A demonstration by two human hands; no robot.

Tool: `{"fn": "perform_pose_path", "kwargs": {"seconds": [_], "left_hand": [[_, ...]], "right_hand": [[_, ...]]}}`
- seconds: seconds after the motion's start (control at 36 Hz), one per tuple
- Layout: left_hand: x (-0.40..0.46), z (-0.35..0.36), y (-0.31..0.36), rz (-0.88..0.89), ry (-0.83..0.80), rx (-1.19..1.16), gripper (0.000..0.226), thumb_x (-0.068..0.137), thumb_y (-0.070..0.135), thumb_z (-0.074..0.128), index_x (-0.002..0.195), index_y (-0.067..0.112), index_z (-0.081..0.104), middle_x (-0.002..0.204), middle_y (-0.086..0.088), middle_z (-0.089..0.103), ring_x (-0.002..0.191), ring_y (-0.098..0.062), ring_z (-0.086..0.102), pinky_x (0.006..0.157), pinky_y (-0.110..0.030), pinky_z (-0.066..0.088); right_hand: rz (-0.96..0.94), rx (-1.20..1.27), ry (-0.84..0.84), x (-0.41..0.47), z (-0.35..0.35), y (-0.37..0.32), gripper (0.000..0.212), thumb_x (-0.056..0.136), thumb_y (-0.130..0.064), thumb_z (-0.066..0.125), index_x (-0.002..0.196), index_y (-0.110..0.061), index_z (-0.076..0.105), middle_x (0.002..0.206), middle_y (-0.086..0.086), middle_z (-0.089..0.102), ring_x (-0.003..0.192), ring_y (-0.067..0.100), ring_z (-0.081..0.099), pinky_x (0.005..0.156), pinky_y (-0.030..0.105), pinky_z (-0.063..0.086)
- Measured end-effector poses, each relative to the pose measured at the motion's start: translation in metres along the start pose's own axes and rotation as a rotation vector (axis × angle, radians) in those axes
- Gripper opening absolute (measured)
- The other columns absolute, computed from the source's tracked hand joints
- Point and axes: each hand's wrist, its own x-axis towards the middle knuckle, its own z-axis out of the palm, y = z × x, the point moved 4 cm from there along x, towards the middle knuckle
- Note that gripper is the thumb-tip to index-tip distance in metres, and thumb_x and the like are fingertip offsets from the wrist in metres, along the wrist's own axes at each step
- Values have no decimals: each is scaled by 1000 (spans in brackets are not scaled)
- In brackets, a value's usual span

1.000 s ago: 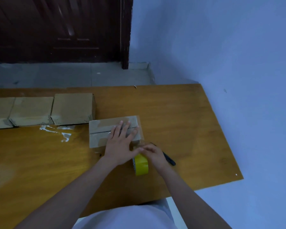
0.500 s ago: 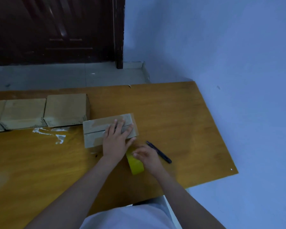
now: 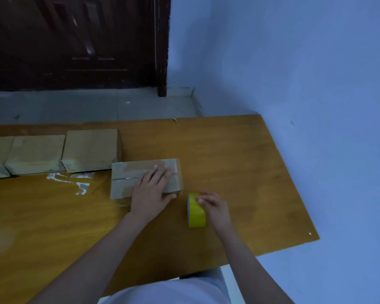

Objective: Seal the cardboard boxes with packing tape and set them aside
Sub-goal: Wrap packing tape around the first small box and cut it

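Left hand (image 3: 150,190) fingers flat on box (image 3: 127,181); right hand (image 3: 215,208) grasps tape roll (image 3: 195,212) near table (image 3: 261,194) edge.

Both forearms reach toward 12 o'clock. The left hand (image 3: 150,193) lies flat, fingers straight, thumb out toward 3 o'clock. The right hand (image 3: 214,207) has its fingers curled.

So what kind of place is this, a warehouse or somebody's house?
Probably a plain room in a home, not a warehouse: a dark panelled wooden door, a tiled floor, bare blue walls, and one wooden table for packing.
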Motion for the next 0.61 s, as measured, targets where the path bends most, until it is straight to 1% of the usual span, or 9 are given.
{"fn": "perform_pose_path", "kwargs": {"seconds": [0.08, 0.17, 0.22, 0.28, 0.33, 0.39, 0.47, 0.53, 0.61], "left_hand": [[0, -13, 2, -9, -37, -35, 84, 84, 77, 24, 136, 18, 50, 128, -3, 60, 121, -26, 52, 99, -41, 41], [16, -26, 9, -66, -87, -104, 94, 79, 77, 5, 141, 17, 42, 136, -1, 50, 126, -22, 41, 103, -38, 32], [34, -27, 12, -107, -100, -49, 82, 85, 70, 14, 143, 18, 36, 137, 0, 45, 125, -22, 36, 101, -36, 29], [52, -25, 15, -139, -126, 23, 64, 92, 61, 33, 138, 18, 40, 131, -2, 43, 121, -23, 35, 97, -37, 30], [65, -23, 18, -171, -161, 67, 53, 91, 55, 44, 128, 17, 46, 123, -3, 44, 117, -23, 36, 94, -37, 31], [75, -21, 19, -198, -176, 86, 48, 87, 52, 49, 119, 16, 47, 119, -4, 45, 115, -24, 37, 90, -37, 32], [86, -18, 18, -236, -156, 55, 45, 82, 50, 54, 112, 17, 47, 114, -4, 46, 112, -25, 38, 87, -37, 31], [90, -17, 18, -256, -137, 34, 40, 82, 47, 54, 109, 18, 47, 110, -4, 45, 108, -24, 37, 83, -36, 29], [92, -13, 16, -268, -124, 30, 34, 85, 45, 52, 108, 20, 47, 106, -2, 42, 104, -23, 35, 79, -35, 26]], "right_hand": [[-15, 7, 44, 8, -9, -1, 23, 82, -2, 68, 76, -24, 71, 107, 6, 64, 101, 15, 58, 92, 28, 41], [-8, 8, 40, 14, -10, -1, 16, 81, -1, 68, 80, -16, 74, 104, 5, 64, 97, 12, 58, 92, 29, 41], [2, 15, 19, 18, -7, -3, 14, 81, 0, 68, 81, -13, 74, 98, -1, 63, 95, 6, 57, 89, 26, 39], [15, 22, -2, 19, -5, -4, 15, 81, 1, 68, 80, -14, 73, 98, -3, 62, 95, 6, 56, 87, 23, 38], [10, 9, -14, 20, -3, -5, 15, 81, 1, 67, 80, -14, 71, 102, 1, 63, 95, 7, 56, 84, 12, 38], [3, 2, -14, 21, -3, -1, 15, 81, 1, 67, 80, -13, 71, 105, 6, 64, 94, 3, 57, 80, 3, 36], [11, -10, -26, 25, -4, 4, 11, 81, 1, 67, 83, -7, 74, 103, 7, 64, 93, -1, 57, 80, 3, 36], [15, -14, -26, 27, -5, 7, 10, 81, 0, 68, 84, -5, 75, 102, 6, 64, 90, -10, 57, 80, 2, 36], [13, 2, -22, 30, -6, 10, 12, 80, 1, 68, 81, -9, 74, 100, 4, 64, 88, -17, 56, 79, 2, 37]]}}
